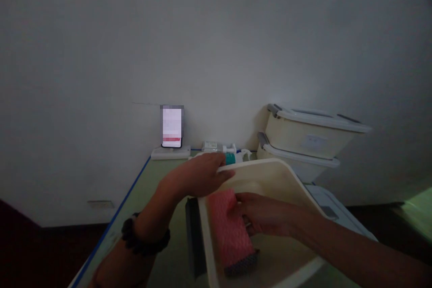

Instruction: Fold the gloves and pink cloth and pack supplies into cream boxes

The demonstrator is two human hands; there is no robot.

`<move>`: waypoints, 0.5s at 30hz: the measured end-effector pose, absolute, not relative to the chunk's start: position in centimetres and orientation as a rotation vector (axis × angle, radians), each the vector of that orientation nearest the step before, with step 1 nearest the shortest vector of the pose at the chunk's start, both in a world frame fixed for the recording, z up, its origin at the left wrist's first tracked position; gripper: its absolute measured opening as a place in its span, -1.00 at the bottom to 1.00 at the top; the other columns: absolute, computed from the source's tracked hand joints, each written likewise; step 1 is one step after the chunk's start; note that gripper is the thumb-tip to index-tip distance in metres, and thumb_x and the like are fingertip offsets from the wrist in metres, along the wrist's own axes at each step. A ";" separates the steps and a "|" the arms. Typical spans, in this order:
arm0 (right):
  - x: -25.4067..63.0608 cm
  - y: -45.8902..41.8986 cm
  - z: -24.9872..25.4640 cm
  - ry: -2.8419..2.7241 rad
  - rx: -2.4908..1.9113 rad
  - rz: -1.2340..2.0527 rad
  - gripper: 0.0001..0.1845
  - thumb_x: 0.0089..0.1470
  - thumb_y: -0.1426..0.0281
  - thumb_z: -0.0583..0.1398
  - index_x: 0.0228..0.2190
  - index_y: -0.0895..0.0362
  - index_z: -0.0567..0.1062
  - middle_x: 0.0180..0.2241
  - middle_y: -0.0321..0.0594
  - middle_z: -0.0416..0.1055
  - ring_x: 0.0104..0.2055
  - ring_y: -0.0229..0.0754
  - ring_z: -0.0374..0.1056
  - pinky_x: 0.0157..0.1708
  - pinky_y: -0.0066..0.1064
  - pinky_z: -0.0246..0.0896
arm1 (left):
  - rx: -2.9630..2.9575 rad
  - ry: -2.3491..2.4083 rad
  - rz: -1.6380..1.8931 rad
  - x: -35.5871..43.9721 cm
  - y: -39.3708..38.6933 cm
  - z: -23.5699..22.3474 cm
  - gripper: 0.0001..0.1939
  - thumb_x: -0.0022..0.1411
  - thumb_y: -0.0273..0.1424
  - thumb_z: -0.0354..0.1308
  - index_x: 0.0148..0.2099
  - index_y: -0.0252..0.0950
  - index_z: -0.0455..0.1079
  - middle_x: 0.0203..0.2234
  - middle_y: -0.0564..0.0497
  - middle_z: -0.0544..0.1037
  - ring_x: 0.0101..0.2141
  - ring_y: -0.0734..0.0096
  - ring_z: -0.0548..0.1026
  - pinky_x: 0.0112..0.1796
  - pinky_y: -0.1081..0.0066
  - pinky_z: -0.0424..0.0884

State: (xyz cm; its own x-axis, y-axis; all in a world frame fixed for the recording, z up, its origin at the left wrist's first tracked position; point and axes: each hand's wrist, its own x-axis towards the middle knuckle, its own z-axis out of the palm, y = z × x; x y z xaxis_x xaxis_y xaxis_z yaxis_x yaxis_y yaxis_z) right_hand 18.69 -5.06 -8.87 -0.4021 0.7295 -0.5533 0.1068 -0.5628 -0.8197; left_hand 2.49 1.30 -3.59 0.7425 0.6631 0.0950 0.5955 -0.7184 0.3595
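Observation:
A cream plastic bin (286,180) is tipped up over the green table (158,180). My left hand (199,173) grips its far rim, fingers closed over the edge. My right hand (259,213) is inside the bin, closed on a pink sponge cloth (227,227) with a dark scouring layer at its lower end. The cloth lies pressed against the bin's inner wall. A dark beaded bracelet (141,240) sits on my left wrist.
Two stacked cream lidded boxes (307,139) stand at the table's back right by the wall. A phone on a white stand (172,132) and bottles (222,148) sit at the back. A white lid (334,209) lies to the right. A blue strip edges the table's left side.

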 end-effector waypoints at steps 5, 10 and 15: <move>16.8 -4.4 -10.3 -1.258 -1.304 1.915 -0.73 -0.22 0.60 0.06 -0.37 0.17 0.39 -0.41 -0.28 0.33 -0.42 -0.36 0.27 -0.47 -0.54 0.12 | 2.676 0.869 0.367 2.7 1.0 -3.3 -0.60 0.26 -0.12 -0.24 -0.36 -0.29 0.25 -0.53 0.04 0.38 -0.52 0.45 0.30 -0.51 0.45 0.14; 18.4 -4.7 -10.3 -1.883 -1.632 1.423 -0.92 -0.09 0.40 0.12 -0.52 0.15 0.39 -0.57 -0.24 0.32 -0.56 -0.26 0.24 -0.57 -0.42 0.08 | 2.710 0.848 0.369 3.0 1.1 -3.1 -0.62 0.25 -0.13 -0.19 -0.39 -0.29 0.25 -0.56 0.08 0.35 -0.56 0.50 0.27 -0.54 0.47 0.09; 19.9 -5.9 -8.6 -2.448 -1.804 0.315 -0.68 -0.03 0.19 0.14 -0.59 0.17 0.47 -0.58 -0.03 0.41 -0.54 -0.04 0.33 -0.52 -0.26 0.11 | 2.710 0.846 0.360 3.5 1.1 -3.1 -0.63 0.25 -0.13 -0.17 -0.42 -0.29 0.23 -0.59 0.11 0.33 -0.59 0.53 0.23 -0.56 0.48 0.03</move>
State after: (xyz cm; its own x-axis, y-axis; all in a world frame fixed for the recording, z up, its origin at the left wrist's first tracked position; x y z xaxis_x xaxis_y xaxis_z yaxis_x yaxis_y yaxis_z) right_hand 19.90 -5.87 -8.62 -0.3014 0.9520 -0.0542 0.9347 0.2837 -0.2142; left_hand 3.48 1.13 -3.09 0.7975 0.5838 0.1520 0.5142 -0.7896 0.3349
